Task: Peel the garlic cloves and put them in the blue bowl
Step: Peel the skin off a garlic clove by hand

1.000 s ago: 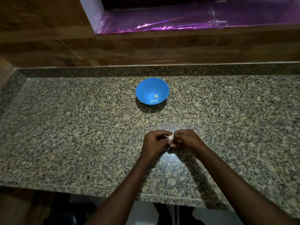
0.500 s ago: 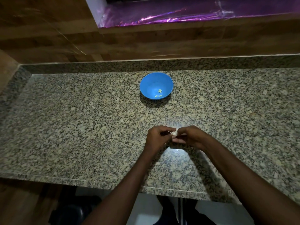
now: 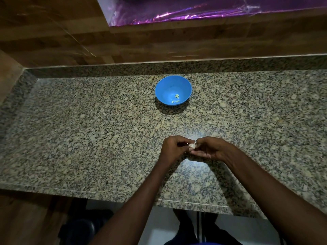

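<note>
I have a garlic clove (image 3: 192, 146) pinched between both hands, low over the granite counter (image 3: 88, 129) and well on the near side of the blue bowl (image 3: 173, 85). My left hand (image 3: 174, 149) curls round its left end with thumb and fingertips; my right hand (image 3: 210, 149) pinches the right end, fingers bent in over it. Neither hand is slack: both are clamped on the clove.

It should be light and firm under a dry, papery skin that tears easily and wants to cling. The peeled flesh, I judge, will be a little tacky and slick, so a hard squeeze could shoot it out sideways. Best hold is by the blunt root end with one hand while the other nail lifts skin at the tip.

Most of the clove is hidden by my fingers, so I cannot tell which end points where. The pale part that shows lies between the two hands, so its long axis probably runs across, parallel to the near edge of the counter.

Small pale pieces (image 3: 176, 99), presumably cloves already peeled, sit in the near side of the bowl.
</note>
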Tool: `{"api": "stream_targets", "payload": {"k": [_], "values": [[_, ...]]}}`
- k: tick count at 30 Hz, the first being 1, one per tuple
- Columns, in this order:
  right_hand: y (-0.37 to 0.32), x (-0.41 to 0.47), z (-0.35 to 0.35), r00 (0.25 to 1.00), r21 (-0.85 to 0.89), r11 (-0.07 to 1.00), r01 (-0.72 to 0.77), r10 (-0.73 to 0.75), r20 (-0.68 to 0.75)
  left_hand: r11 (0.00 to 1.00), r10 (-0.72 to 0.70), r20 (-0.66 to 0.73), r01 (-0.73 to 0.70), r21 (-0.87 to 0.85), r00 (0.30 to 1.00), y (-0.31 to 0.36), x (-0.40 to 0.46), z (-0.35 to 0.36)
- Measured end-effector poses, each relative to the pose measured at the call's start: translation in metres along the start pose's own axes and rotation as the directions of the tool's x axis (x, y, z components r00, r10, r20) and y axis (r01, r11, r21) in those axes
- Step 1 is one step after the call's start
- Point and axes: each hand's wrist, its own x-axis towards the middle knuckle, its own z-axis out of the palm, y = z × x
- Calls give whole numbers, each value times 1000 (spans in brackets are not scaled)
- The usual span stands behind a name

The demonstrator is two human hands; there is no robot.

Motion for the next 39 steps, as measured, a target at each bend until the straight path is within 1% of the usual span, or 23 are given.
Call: {"api": "stream_targets", "payload": {"k": [3, 7, 10, 14, 20, 23, 28, 33, 36, 39], "values": [[3, 0, 1, 1000, 4, 1000, -3, 3, 4, 1000, 7, 9, -7, 9, 1000, 0, -3, -1], [4, -3, -3, 997, 24, 999, -24, 23, 68, 1000, -9, 33, 8, 8, 999, 0, -5, -3], [2, -8, -4, 995, 2, 999, -47, 46, 94, 1000, -13, 51, 12, 26, 999, 1, -6, -3], [0, -9, -1, 998, -36, 998, -47, 49, 50, 997, 33, 36, -35, 68, 999, 4, -6, -2], [4, -3, -1, 999, -55, 998, -34, 33, -17, 990, 61, 5, -61, 131, 998, 3, -7, 4], [4, -4, 0, 1000, -58, 998, -19, 18, -26, 993, 56, -16, -54, 109, 998, 7, -10, 5], [5, -9, -5, 1000, 14, 999, 31, -31, 1, 1000, 9, -57, -9, -6, 998, 8, -15, 5], [6, -9, -3, 994, 33, 993, 110, -110, 1, 1000, 9, -56, -9, 10, 998, 3, -11, 3], [7, -9, 0, 985, -20, 986, 164, -165, -46, 1000, 14, -54, -14, 4, 998, 1, -10, 3], [8, -9, 5, 949, -171, 951, 259, -283, -139, 1000, 12, -84, -14, -21, 996, 3, -11, 5]]}}
